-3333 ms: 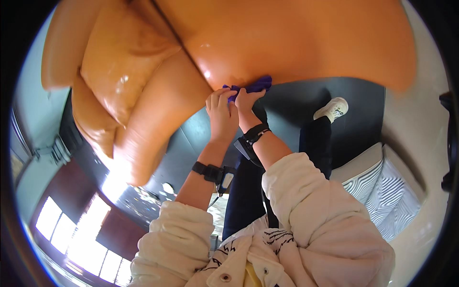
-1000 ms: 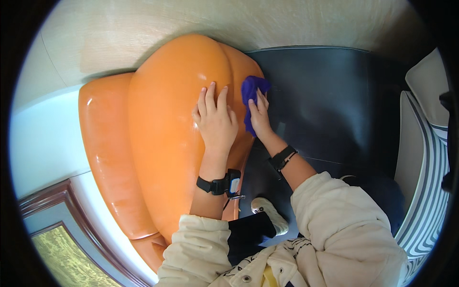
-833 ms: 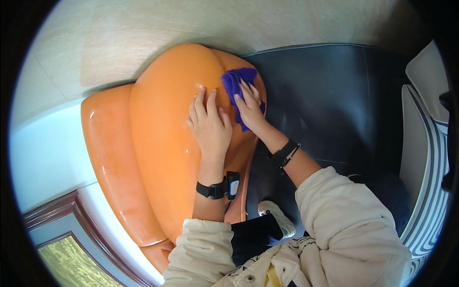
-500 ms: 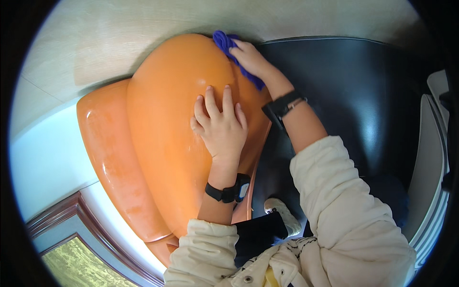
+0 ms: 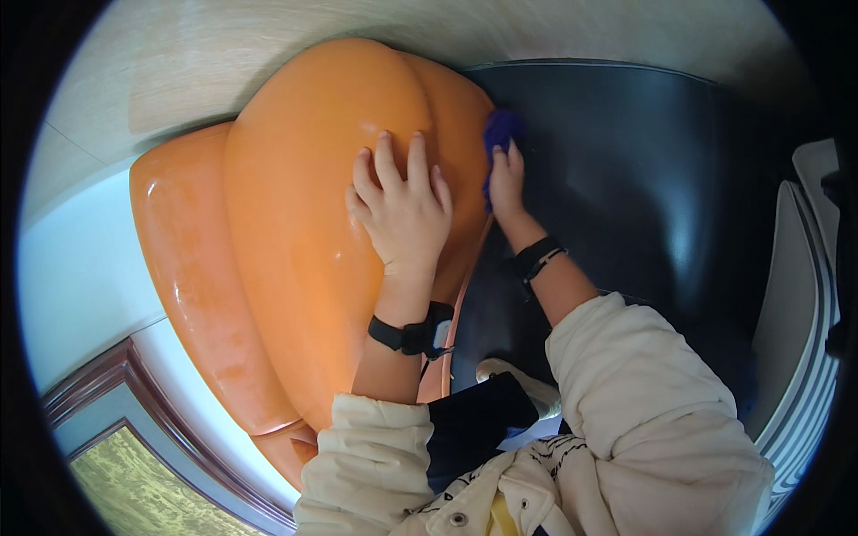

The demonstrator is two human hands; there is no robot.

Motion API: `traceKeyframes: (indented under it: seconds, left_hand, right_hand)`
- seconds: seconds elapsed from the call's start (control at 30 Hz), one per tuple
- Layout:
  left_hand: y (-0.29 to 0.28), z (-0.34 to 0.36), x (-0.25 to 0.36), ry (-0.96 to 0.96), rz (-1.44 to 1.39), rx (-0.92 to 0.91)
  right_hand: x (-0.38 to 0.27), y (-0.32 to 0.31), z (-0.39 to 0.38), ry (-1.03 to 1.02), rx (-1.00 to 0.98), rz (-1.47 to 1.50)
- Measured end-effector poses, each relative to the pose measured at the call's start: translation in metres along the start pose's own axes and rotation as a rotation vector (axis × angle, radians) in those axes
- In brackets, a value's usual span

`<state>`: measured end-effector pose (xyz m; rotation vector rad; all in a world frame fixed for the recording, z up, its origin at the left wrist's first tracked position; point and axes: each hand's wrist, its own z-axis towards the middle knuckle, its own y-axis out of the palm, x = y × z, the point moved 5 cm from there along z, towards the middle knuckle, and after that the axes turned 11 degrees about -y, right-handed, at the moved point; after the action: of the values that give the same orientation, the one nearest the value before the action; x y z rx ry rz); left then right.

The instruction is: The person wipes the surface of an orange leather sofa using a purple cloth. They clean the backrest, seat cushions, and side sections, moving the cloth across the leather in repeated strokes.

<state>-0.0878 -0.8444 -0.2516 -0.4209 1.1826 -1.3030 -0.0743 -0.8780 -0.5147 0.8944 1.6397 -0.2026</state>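
Note:
A large, glossy orange rounded thing (image 5: 295, 205), bulging like a moulded shell, fills the middle and left. My left hand (image 5: 407, 219) lies on top of its bulge with fingers spread, holding nothing. At the right edge of the orange thing, my right hand (image 5: 508, 183) grips a purple-blue cloth (image 5: 502, 129). The cloth is bunched along that edge, and its far end is slightly blurred. Some of it is hidden behind my fingers. Both wrists wear black bands.
A smooth black surface (image 5: 617, 179) spreads to the right of the orange thing. A pale wall or panel (image 5: 223, 62) runs behind both. Lower left is a brown-framed panel (image 5: 130, 380). Pale curved panels (image 5: 778, 304) stand at the far right. A light shoe (image 5: 536, 391) shows below.
My right hand has drawn the cloth from the far top of the orange thing down and rightward along its edge. My left hand keeps its place on the bulge; the whole view has shifted slightly.

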Motion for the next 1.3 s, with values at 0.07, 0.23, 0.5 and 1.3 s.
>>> traceKeyframes:
  seconds: [0.07, 0.23, 0.5, 1.3]
  left_hand:
    - [0.000, -0.001, 0.000, -0.003, -0.027, 0.017]
    - [-0.007, 0.001, -0.005, 0.034, -0.330, 0.037]
    - [-0.019, -0.052, -0.026, 0.089, -0.528, -0.033]
    - [-0.029, -0.070, -0.075, -0.119, -0.619, 0.094]
  right_hand:
    - [-0.031, 0.009, -0.024, -0.142, 0.029, -0.034]
    - [-0.125, 0.036, -0.070, -0.571, -0.076, -0.086]
    - [-0.068, 0.014, -0.090, -0.708, -0.099, -0.403]
    - [0.030, 0.021, -0.237, 0.320, 0.073, 0.125]
